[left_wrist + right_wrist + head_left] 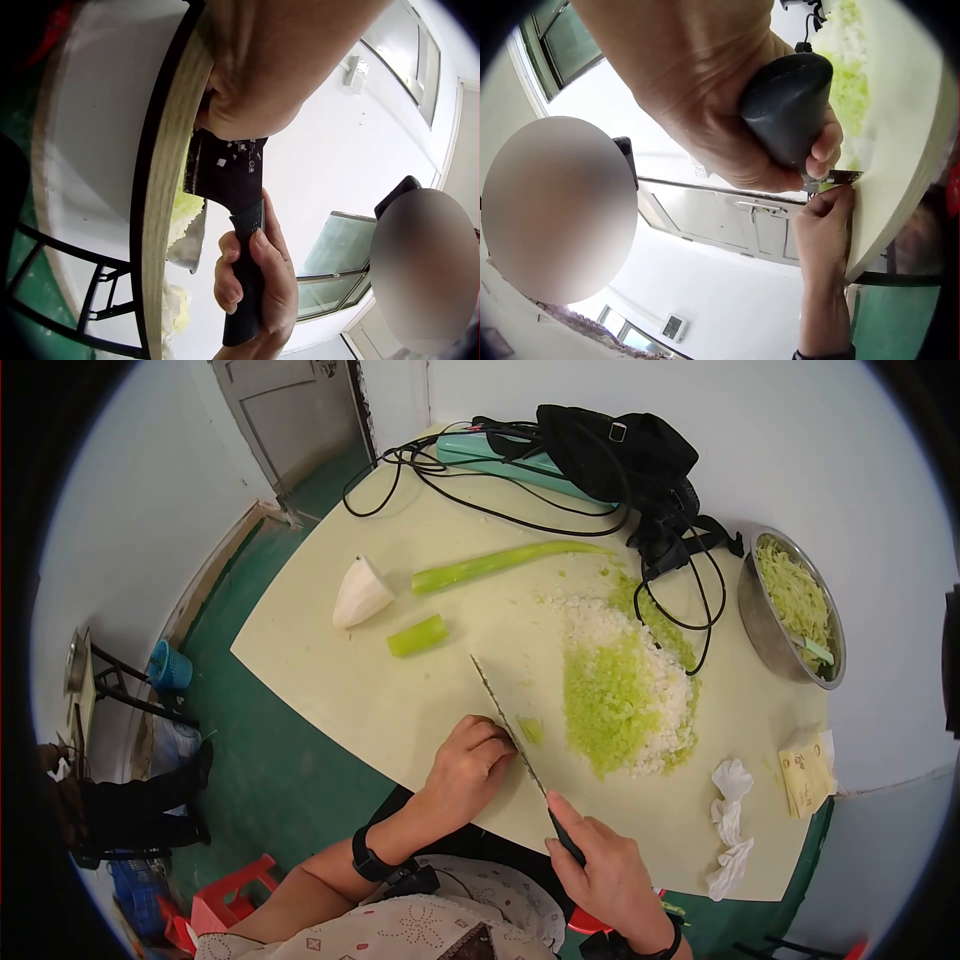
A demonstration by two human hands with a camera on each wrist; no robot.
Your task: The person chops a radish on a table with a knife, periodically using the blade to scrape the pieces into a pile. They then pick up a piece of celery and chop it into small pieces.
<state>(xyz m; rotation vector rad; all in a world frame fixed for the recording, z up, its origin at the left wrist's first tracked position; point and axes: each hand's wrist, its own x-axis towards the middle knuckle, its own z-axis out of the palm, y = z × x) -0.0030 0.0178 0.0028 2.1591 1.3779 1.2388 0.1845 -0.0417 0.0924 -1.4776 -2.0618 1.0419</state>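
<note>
My right hand (608, 875) grips the black handle of a cleaver (229, 169), whose blade points away across the table. My left hand (468, 765) rests at the table's near side with curled fingers right against the blade. A bit of green stem (825, 186) shows at its fingertips; the rest is hidden by the fingers. Thin green slices (530, 730) lie just right of the blade. Further right spreads a heap of diced green and white vegetable (610, 700). Beyond the knife tip lie a short peeled green stem piece (418, 636), a long green stem (500, 565) and a white root chunk (362, 594).
A metal bowl (775, 630) of pale green shreds stands at the right edge. Black cables (500, 505) and a black bag (620, 450) lie at the back over a turquoise case (470, 455). Crumpled white tissue (732, 810) and a yellowish packet (806, 775) are at right.
</note>
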